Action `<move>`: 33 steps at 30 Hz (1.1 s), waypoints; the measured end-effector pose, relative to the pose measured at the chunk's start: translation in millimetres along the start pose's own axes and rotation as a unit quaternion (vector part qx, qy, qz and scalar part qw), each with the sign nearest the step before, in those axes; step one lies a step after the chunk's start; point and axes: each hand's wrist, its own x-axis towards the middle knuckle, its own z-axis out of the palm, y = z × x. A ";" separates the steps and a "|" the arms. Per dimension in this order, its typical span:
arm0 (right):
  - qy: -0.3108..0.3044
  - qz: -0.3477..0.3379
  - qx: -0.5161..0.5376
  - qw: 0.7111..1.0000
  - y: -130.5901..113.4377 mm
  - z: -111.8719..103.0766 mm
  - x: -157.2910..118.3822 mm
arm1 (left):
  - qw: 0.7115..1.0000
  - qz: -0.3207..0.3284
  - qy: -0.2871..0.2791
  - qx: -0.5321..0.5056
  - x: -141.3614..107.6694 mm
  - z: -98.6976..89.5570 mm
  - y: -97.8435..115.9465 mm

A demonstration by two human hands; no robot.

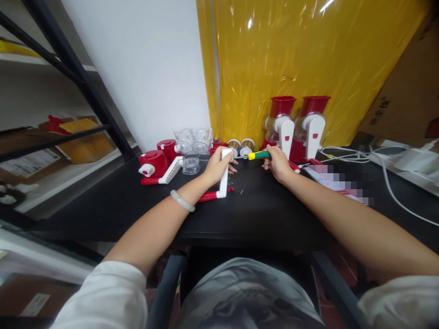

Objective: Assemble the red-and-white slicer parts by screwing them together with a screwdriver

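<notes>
My left hand (218, 165) is closed round the upper part of a white crank handle (223, 180), whose red grip (208, 196) points left near the tabletop. A screwdriver with a green and yellow handle (259, 155) is held in my right hand (277, 163). Its shaft points left and reaches the white handle by my left fingers; the exact contact of the tip is too small to tell. Small screws and a red piece (230, 189) lie on the black table (260, 214) just right of the handle.
Behind my hands stand two metal drums (247, 147) and clear plastic parts (200, 139). Red bases (154, 163) are at the left. Two assembled red-and-white grinders (313, 130) stand at the back right, near white cables (386, 171) and a flat printed item (329, 180).
</notes>
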 end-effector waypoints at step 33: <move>0.013 0.015 0.009 1.000 -1.3 2.5 -1.6 | 1.000 -0.003 0.006 0.003 0.3 0.3 0.6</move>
